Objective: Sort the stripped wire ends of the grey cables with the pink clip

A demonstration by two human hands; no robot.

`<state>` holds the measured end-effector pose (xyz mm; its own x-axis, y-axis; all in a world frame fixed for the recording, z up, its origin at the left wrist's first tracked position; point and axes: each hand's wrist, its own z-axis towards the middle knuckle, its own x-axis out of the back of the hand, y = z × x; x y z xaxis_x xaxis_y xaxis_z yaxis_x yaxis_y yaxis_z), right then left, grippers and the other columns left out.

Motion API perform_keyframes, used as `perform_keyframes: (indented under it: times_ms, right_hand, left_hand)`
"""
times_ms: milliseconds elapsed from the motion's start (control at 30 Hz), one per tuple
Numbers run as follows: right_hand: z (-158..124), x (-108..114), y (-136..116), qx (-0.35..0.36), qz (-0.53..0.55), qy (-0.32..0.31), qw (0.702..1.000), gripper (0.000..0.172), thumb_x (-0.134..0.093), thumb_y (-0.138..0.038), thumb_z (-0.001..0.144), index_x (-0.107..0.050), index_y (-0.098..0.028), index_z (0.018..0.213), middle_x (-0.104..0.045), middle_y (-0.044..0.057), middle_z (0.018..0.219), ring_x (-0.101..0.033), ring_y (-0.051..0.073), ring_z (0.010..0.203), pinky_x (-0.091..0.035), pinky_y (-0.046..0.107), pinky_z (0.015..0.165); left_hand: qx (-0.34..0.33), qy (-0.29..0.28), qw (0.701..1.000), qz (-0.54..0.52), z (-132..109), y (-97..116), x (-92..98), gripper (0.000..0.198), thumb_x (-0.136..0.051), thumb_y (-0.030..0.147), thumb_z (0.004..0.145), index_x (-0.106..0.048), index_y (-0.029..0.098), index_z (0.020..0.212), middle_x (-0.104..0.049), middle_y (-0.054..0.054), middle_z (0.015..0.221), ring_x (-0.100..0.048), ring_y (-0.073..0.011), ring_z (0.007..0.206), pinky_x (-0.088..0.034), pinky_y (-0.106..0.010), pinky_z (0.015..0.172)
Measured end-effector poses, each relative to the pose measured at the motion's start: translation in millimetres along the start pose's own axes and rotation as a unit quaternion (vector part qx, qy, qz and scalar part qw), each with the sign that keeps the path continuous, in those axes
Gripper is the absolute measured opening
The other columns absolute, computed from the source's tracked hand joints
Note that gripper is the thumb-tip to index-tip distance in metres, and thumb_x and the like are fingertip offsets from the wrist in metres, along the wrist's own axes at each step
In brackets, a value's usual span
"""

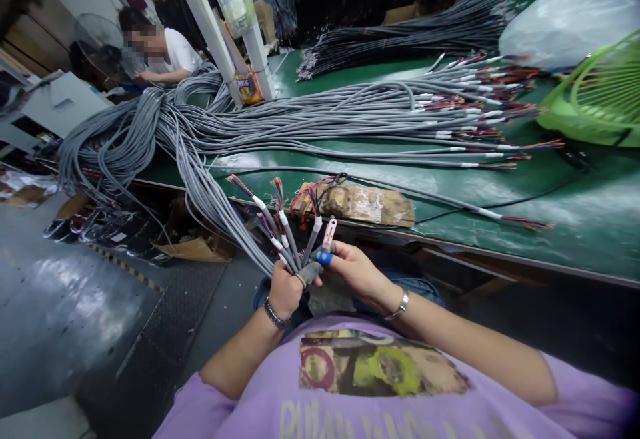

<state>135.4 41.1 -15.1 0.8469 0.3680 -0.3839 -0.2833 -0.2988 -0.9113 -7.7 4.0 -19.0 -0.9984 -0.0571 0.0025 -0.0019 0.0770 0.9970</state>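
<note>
My left hand (285, 289) is closed around a bunch of grey cables (220, 216) that trail up to the left over the bench edge. Their stripped ends (277, 202) fan upward above my fist and show coloured wires. My right hand (356, 269) pinches a small pink tool (329, 232) between thumb and fingers, right beside those cable ends. A blue cover sits on one fingertip (324, 258). Both wrists wear bracelets.
A green bench (575, 206) carries a large heap of grey cables (325, 119) with coloured ends at right. A taped wooden block (365, 202) lies at its front edge. A green basket (600, 99) and plastic bag (575, 16) sit far right. Another person (160, 52) works at back left.
</note>
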Motion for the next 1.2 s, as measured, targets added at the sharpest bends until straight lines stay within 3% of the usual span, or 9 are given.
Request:
perform_keyframes:
  times_ms: [200,467,733,833,1000,1100,1200]
  right_hand:
    - [-3.0,0.4,1.2,-0.020,0.026,0.038,0.999,0.038,-0.075,-0.050,0.066,-0.054,-0.018,0.064,-0.048,-0.006,0.050,-0.043,0.009,0.049,-0.032,0.025,0.052]
    - [0.0,-1.3,-4.1,-0.018,0.003,-0.038,0.999,0.033,-0.072,-0.046,0.072,-0.059,-0.016,0.078,-0.058,-0.001,0.054,-0.053,0.012,0.048,-0.028,0.025,0.050]
    - [-2.0,-4.8,1.3,-0.005,-0.001,0.039,0.999,0.034,-0.073,-0.046,0.069,-0.055,-0.017,0.068,-0.053,-0.003,0.051,-0.043,0.009,0.047,-0.027,0.025,0.051]
    - [-3.8,-5.0,3.1,-0.008,0.031,0.048,0.998,0.034,-0.075,-0.044,0.068,-0.053,-0.018,0.064,-0.048,-0.005,0.050,-0.042,0.009,0.047,-0.029,0.025,0.051]
    - [-4.9,13.1,9.1,-0.065,0.176,-0.021,0.982,0.027,-0.077,-0.038,0.068,-0.059,-0.016,0.068,-0.056,-0.001,0.063,-0.050,0.011,0.058,-0.043,0.027,0.061]
    - [1.0,27.0,10.5,-0.105,0.243,-0.015,0.964,0.031,-0.074,-0.045,0.071,-0.065,-0.017,0.081,-0.062,0.001,0.074,-0.054,0.011,0.064,-0.047,0.026,0.064]
    - [11.1,30.7,6.4,-0.105,0.242,-0.029,0.964,0.036,-0.066,-0.052,0.077,-0.065,-0.016,0.084,-0.063,0.003,0.076,-0.055,0.011,0.063,-0.048,0.025,0.062]
  left_hand:
    - [-0.014,0.018,1.000,0.019,0.6,3.2,-3.1,0.029,-0.069,0.038,0.073,-0.068,0.015,0.056,-0.064,-0.004,0.053,-0.057,-0.0145,0.054,-0.046,-0.025,0.057]
    - [-0.008,-0.018,0.998,0.058,-1.3,8.9,-2.5,0.029,-0.067,0.034,0.075,-0.066,0.015,0.053,-0.064,-0.004,0.052,-0.057,-0.0152,0.053,-0.045,-0.026,0.058]
    - [-0.008,-0.002,1.000,0.016,-1.4,4.0,-3.8,0.025,-0.068,0.033,0.074,-0.066,0.015,0.057,-0.064,-0.003,0.052,-0.057,-0.0140,0.051,-0.045,-0.026,0.057]
    - [-0.012,0.005,1.000,-0.003,-0.8,5.0,-5.5,0.026,-0.069,0.035,0.074,-0.065,0.015,0.057,-0.064,-0.003,0.052,-0.058,-0.0143,0.051,-0.047,-0.027,0.057]
    - [-0.007,0.010,0.999,-0.045,-2.8,13.0,-5.6,0.028,-0.071,0.035,0.071,-0.064,0.015,0.053,-0.064,-0.004,0.052,-0.059,-0.0145,0.052,-0.047,-0.026,0.057]
    - [0.007,0.024,0.997,-0.073,-4.1,18.1,-5.6,0.023,-0.073,0.034,0.068,-0.068,0.014,0.058,-0.063,-0.003,0.048,-0.058,-0.0138,0.048,-0.045,-0.025,0.052]
    - [0.005,0.022,0.995,-0.094,-2.6,21.7,-7.7,0.020,-0.074,0.030,0.067,-0.068,0.013,0.058,-0.063,-0.003,0.048,-0.057,-0.0130,0.047,-0.045,-0.024,0.052]
